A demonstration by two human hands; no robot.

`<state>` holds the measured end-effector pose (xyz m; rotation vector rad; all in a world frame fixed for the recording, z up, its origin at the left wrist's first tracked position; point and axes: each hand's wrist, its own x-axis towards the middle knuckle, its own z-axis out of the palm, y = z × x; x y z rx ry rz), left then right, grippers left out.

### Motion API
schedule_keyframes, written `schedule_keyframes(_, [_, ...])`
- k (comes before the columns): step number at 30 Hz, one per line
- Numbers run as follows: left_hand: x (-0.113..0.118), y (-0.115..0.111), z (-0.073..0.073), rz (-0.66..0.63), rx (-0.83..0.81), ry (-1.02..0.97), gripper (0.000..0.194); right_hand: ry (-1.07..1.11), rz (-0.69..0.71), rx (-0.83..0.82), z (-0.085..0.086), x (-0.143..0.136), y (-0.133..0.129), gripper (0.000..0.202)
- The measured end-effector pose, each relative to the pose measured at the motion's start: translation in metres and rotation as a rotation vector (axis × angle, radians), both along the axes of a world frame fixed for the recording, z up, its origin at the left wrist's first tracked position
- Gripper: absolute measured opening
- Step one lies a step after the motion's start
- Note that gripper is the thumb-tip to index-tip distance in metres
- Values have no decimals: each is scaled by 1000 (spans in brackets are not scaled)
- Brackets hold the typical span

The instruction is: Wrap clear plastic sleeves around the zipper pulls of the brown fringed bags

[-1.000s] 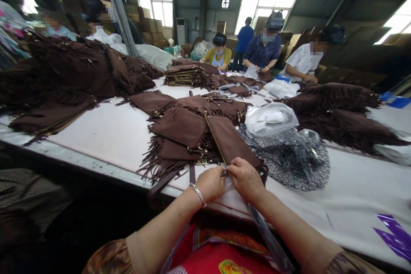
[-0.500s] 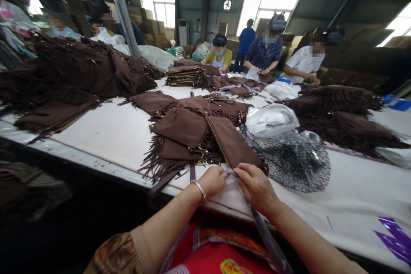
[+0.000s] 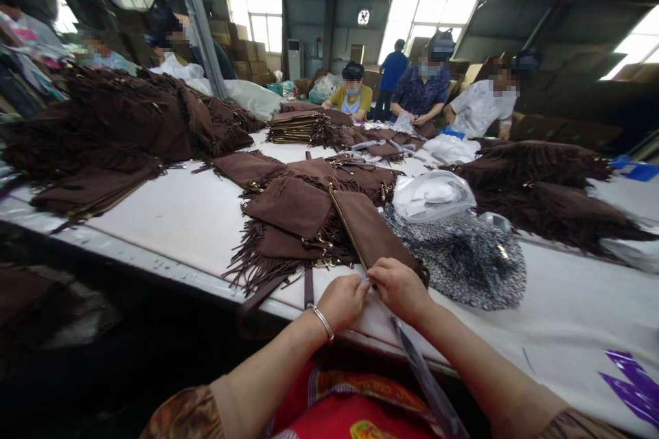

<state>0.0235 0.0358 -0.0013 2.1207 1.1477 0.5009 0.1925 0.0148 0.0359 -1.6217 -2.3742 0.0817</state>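
Observation:
My left hand (image 3: pixel 344 302), with a silver bracelet at the wrist, is closed in a pinch on a thin plastic-wrapped strap (image 3: pixel 425 374). Right beside it, my right hand (image 3: pixel 399 288) pinches the same strap, which hangs down over the table edge towards the red apron. The fingertips almost meet at the lower end of a brown bag (image 3: pixel 371 226) with a gold zipper. More brown fringed bags (image 3: pixel 293 206) lie overlapped just left of it. A speckled grey cloth (image 3: pixel 463 257) is to the right, with a clear plastic bag (image 3: pixel 435 195) on its far part.
Large piles of brown fringed bags lie at the left (image 3: pixel 128 116) and right (image 3: pixel 546 185). A stack of zippered bags (image 3: pixel 298 127) stands farther back. Purple plastic (image 3: pixel 631 384) is near the right edge. Several people are across the table. A metal post (image 3: pixel 198 20) rises at the left.
My hands have come closer together, and the clear plastic between them is less spread out. The camera view has tilted slightly up. Across the table, the person in white has moved their arms.

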Motion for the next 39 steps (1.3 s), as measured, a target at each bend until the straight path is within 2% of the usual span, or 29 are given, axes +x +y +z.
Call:
schedule_keyframes(4, [1,-1,0,35,10,50,40,-17,-4,-58,15,2,5,21])
schedule_keyframes(7, [1,-2,1,28,19,57,40,-58,109,-99,26,1,6,29])
schedule_keyframes(9, [0,-4,0,26,44,84,40,-145,171,-132,29,-1,8,23])
schedule_keyframes(14, [-4,-8,0,17,131,206,38,-298,230,-147,24,-6,15,16])
schedule_keyframes(19, [-5,-7,13,-18,90,276,38,-328,301,-98,17,-7,18,11])
schedule_keyframes(25, [6,-2,19,-38,-164,97,21,-323,317,5,6,-1,14,9])
schedule_keyframes(29, [6,1,17,-58,-360,-30,23,-295,314,100,-1,3,3,10])
schedule_keyframes(33, [0,4,16,-77,-644,-132,29,-182,293,174,-6,5,-6,14])
schedule_keyframes(35, [-2,5,15,-72,-869,-257,29,-102,292,193,-9,5,-9,18])
schedule_keyframes(37, [-2,4,13,-3,-1126,-468,26,-27,283,185,-12,5,-13,22])
schedule_keyframes(39, [-1,3,11,88,-1278,-642,23,43,249,175,-16,5,-17,25])
